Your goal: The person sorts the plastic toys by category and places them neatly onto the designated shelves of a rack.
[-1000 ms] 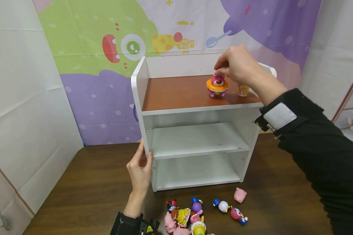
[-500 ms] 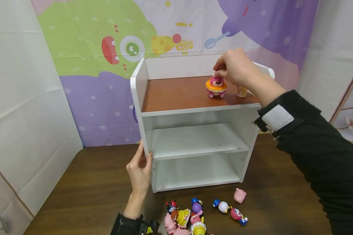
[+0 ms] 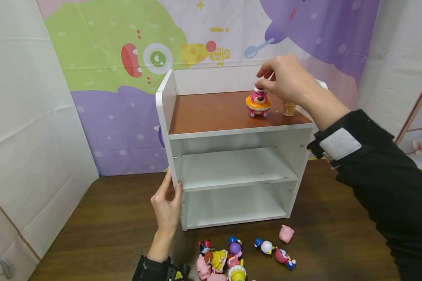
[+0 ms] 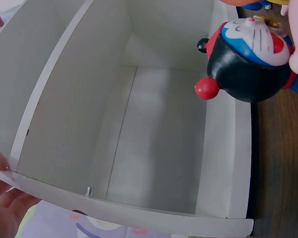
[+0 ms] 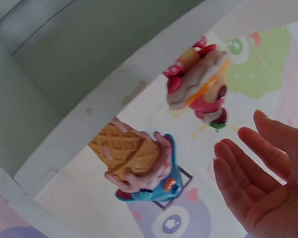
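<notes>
A pink bear figurine [image 3: 258, 102] in an orange swim ring stands on the brown top of a small white shelf unit [image 3: 239, 186]. My right hand [image 3: 285, 78] is just above its head. In the right wrist view the fingers of that hand [image 5: 268, 178] are spread apart, with a gap to the bear [image 5: 208, 99]. To the bear's right is a waffle-cone figurine [image 3: 289, 108], topped by a blue character in the right wrist view. My left hand [image 3: 167, 205] grips the unit's left side panel [image 4: 114, 210], thumb at the front edge, fingers along the outside.
On the wooden table [image 3: 119, 226] before the unit lie several figurines, among them a yellow-dressed one [image 3: 218, 259], a pink pig [image 3: 286, 233], a white-and-blue one [image 3: 266, 246] and a red-and-blue one [image 3: 285, 258]. A cartoon-printed cloth [image 3: 105, 128] hangs behind the unit.
My right hand has let go of the bear figurine and lifted slightly, its fingertips parted. The bear stays standing on the top board. The left hand keeps its place on the side panel.
</notes>
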A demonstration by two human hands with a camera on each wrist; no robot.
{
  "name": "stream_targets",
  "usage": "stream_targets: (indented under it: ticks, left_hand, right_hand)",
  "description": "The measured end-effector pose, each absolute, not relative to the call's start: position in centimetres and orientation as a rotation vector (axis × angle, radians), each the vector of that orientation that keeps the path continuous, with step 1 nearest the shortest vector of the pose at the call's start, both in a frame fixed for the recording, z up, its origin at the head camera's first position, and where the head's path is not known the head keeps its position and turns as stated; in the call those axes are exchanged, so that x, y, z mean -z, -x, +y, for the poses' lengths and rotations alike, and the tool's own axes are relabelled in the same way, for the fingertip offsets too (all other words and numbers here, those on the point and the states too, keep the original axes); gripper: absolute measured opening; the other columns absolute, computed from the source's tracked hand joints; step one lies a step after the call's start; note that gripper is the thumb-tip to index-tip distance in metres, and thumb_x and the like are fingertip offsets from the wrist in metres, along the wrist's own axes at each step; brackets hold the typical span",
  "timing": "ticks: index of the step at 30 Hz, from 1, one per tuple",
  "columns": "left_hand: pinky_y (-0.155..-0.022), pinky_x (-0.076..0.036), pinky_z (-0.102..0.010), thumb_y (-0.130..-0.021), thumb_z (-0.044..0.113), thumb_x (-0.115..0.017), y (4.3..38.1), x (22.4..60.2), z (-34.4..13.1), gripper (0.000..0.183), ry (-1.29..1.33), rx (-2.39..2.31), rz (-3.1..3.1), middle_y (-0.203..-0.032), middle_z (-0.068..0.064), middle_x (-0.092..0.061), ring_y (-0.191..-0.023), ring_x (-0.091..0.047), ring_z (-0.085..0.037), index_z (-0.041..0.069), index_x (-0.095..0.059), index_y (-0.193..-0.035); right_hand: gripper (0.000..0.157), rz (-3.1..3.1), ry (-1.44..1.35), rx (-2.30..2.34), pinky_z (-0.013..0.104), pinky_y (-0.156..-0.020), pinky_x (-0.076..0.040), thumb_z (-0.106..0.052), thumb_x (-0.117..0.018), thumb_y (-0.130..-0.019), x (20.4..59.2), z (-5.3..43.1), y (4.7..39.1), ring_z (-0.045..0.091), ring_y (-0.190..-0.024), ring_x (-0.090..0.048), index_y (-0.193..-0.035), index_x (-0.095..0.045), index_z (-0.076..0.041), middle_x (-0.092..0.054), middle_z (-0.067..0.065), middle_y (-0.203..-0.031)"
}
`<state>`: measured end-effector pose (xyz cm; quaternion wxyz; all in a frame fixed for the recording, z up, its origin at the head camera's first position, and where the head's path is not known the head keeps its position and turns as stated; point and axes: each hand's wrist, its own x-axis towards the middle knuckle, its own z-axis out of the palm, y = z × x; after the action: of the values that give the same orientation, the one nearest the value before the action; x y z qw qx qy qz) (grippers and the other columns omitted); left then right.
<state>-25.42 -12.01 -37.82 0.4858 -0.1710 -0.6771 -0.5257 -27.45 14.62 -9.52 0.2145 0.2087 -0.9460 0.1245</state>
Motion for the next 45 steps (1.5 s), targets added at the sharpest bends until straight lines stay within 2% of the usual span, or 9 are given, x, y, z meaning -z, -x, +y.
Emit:
stream_targets:
  ticks: [7, 14, 19, 25, 31, 34, 38, 40, 45]
  left_hand:
    - [-0.062, -0.055, -0.024, -0.076, -0.007, -0.061, 25.5, 37.7, -11.9, 0.049, 0.418, 1.261, -1.636, -0.11, -0.023, -0.06, -0.084, -0.061, -0.023, 0.002, -0.051, -0.123]
    - [-0.067, -0.049, -0.011, -0.076, -0.007, -0.06, 25.6, 37.9, -11.9, 0.05, 0.414, 1.265, -1.641, -0.111, -0.023, -0.06, -0.085, -0.06, -0.023, 0.004, -0.05, -0.124]
    - [-0.066, -0.051, -0.014, -0.077, -0.006, -0.06, 25.7, 37.9, -11.9, 0.05, 0.409, 1.262, -1.647, -0.111, -0.022, -0.06, -0.086, -0.06, -0.022, 0.005, -0.051, -0.124]
    - [-0.067, -0.05, -0.012, -0.077, -0.006, -0.06, 25.7, 37.9, -11.9, 0.049, 0.409, 1.262, -1.654, -0.112, -0.021, -0.059, -0.087, -0.06, -0.021, 0.005, -0.05, -0.125]
    - [-0.063, -0.055, -0.034, -0.078, -0.005, -0.06, 25.6, 37.9, -11.9, 0.049, 0.41, 1.256, -1.664, -0.113, -0.021, -0.059, -0.088, -0.059, -0.021, 0.004, -0.05, -0.125]
    - [-0.06, -0.055, -0.041, -0.078, -0.005, -0.06, 25.6, 37.9, -11.9, 0.049, 0.411, 1.255, -1.663, -0.113, -0.022, -0.059, -0.087, -0.06, -0.021, 0.003, -0.05, -0.125]
    - [-0.06, -0.055, -0.039, -0.077, -0.005, -0.06, 25.6, 37.8, -11.9, 0.049, 0.412, 1.252, -1.657, -0.112, -0.023, -0.059, -0.086, -0.06, -0.022, 0.002, -0.05, -0.124]
    - [-0.061, -0.056, -0.029, -0.077, -0.006, -0.06, 25.6, 37.8, -11.9, 0.05, 0.411, 1.255, -1.658, -0.112, -0.023, -0.059, -0.086, -0.06, -0.021, 0.003, -0.05, -0.125]
    - [-0.061, -0.056, -0.028, -0.077, -0.006, -0.06, 25.6, 37.9, -12.0, 0.05, 0.414, 1.252, -1.661, -0.112, -0.022, -0.059, -0.086, -0.06, -0.021, 0.004, -0.05, -0.125]
  right_hand:
    - [0.026, -2.416, -0.646, -0.352, 0.039, -0.069, -0.047, -0.02, -0.056, -0.086, 10.0, 14.9, 25.2, 0.024, -0.079, -0.056, -0.1, -0.063, 0.001, -0.066, 0.019, -0.09]
    - [0.018, -2.119, -0.72, -0.443, 0.03, -0.06, -0.048, -0.016, -0.059, -0.083, 12.4, 14.7, 22.0, 0.014, -0.067, -0.054, -0.088, -0.065, -0.001, -0.066, 0.012, -0.077]
    - [0.014, -2.018, -0.737, -0.516, 0.025, -0.058, -0.05, -0.012, -0.064, -0.079, 14.8, 14.7, 19.6, 0.01, -0.067, -0.055, -0.088, -0.065, -0.001, -0.067, 0.009, -0.076]
    - [0.016, -1.968, -0.82, -0.527, 0.025, -0.06, -0.048, -0.006, -0.069, -0.073, 18.6, 15.3, 17.7, 0.01, -0.07, -0.055, -0.088, -0.065, -0.002, -0.067, 0.007, -0.078]
    - [0.025, -1.961, -0.889, -0.559, 0.027, -0.059, -0.048, -0.003, -0.072, -0.065, 23.0, 16.0, 17.1, 0.01, -0.071, -0.055, -0.088, -0.065, -0.007, -0.066, 0.004, -0.077]
    - [0.025, -2.007, -0.907, -0.578, 0.025, -0.06, -0.049, -0.005, -0.072, -0.067, 24.9, 16.2, 17.0, 0.008, -0.073, -0.055, -0.09, -0.065, -0.008, -0.065, 0.001, -0.079]
    - [0.017, -2.086, -0.941, -0.619, 0.021, -0.062, -0.049, -0.016, -0.069, -0.076, 27.2, 16.2, 16.6, 0.006, -0.076, -0.055, -0.091, -0.064, -0.009, -0.065, -0.001, -0.082]
    - [0.016, -2.127, -0.966, -0.629, 0.021, -0.065, -0.05, -0.018, -0.067, -0.078, 28.4, 16.1, 16.4, 0.006, -0.079, -0.055, -0.092, -0.063, -0.01, -0.064, -0.001, -0.084]
    - [0.02, -2.174, -1.057, -0.626, 0.022, -0.069, -0.052, -0.011, -0.068, -0.076, 31.8, 15.7, 16.3, 0.006, -0.082, -0.055, -0.094, -0.061, -0.014, -0.063, -0.004, -0.089]
